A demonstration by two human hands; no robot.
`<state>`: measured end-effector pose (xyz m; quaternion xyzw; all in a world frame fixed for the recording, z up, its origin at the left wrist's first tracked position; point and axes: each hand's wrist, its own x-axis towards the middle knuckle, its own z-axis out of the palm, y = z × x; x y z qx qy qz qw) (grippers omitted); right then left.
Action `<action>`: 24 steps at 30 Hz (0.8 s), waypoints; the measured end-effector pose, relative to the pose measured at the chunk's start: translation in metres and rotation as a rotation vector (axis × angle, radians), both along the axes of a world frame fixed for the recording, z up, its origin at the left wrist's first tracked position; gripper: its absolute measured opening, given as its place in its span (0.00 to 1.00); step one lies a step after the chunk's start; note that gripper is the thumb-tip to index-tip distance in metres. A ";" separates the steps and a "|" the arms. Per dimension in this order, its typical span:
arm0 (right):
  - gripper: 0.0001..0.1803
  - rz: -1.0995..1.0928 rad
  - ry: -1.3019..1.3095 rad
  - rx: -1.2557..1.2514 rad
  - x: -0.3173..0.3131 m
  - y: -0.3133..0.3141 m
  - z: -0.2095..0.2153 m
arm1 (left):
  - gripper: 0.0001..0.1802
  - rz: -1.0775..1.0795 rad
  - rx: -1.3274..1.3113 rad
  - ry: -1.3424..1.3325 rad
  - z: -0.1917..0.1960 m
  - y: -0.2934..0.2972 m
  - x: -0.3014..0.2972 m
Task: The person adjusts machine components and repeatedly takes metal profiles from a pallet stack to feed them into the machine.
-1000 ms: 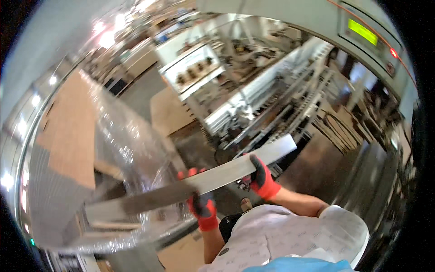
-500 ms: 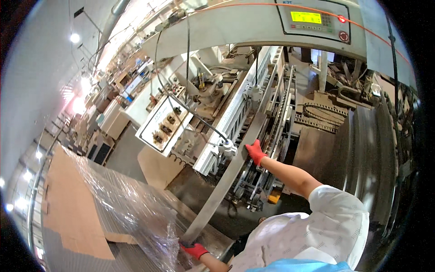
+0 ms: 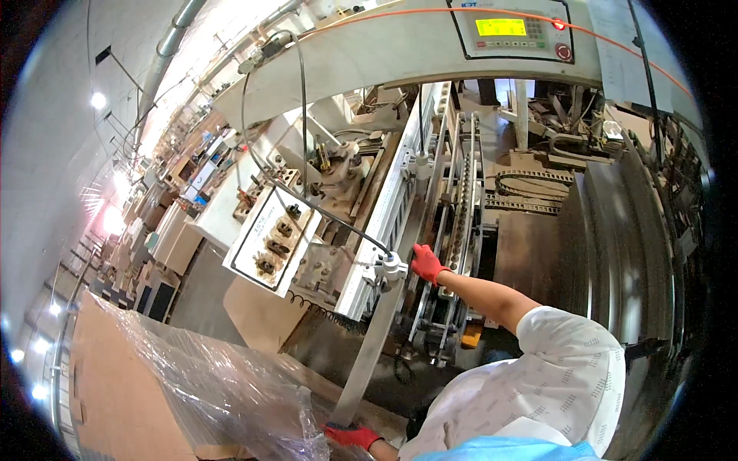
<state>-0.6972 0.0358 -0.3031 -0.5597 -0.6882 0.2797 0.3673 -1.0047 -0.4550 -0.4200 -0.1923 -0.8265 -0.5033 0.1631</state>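
A long, narrow grey board (image 3: pixel 367 361) slants from the lower middle up into the machine. Its far part passes along the white slotted rail (image 3: pixel 377 265), under a white round fitting (image 3: pixel 390 266) that hides some of it. My left hand (image 3: pixel 352 436), in a red glove, is closed around the board's near end, beside the plastic-wrapped stack. Higher up, my right hand (image 3: pixel 427 263), also red-gloved, has its fingers curled at the board's right edge, close to the fitting. Part of that grip is hidden.
Plastic film (image 3: pixel 231 376) covers a stack of panels at lower left. Chain conveyor tracks (image 3: pixel 461 207) run right of the board. A control panel (image 3: pixel 511 31) sits on the beam above, with a hanging cable (image 3: pixel 338 215). Dark stacked boards (image 3: pixel 615 253) stand at right.
The board has shifted against the white rail and now lies under the round fitting. My left hand has moved right with its near end. The whole view has tilted slightly.
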 end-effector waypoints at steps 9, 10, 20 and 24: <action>0.20 0.046 -0.057 0.184 0.012 0.008 -0.012 | 0.30 0.054 0.430 -0.336 0.055 0.034 0.032; 0.20 0.071 -0.020 0.199 0.011 0.008 -0.012 | 0.29 0.058 0.420 -0.314 0.057 0.034 0.032; 0.22 0.079 -0.084 0.147 0.015 0.009 -0.018 | 0.24 0.012 0.427 -0.249 -0.016 0.005 -0.004; 0.21 0.067 -0.097 0.134 0.011 0.022 -0.033 | 0.24 -0.096 0.407 -0.119 0.008 0.004 0.009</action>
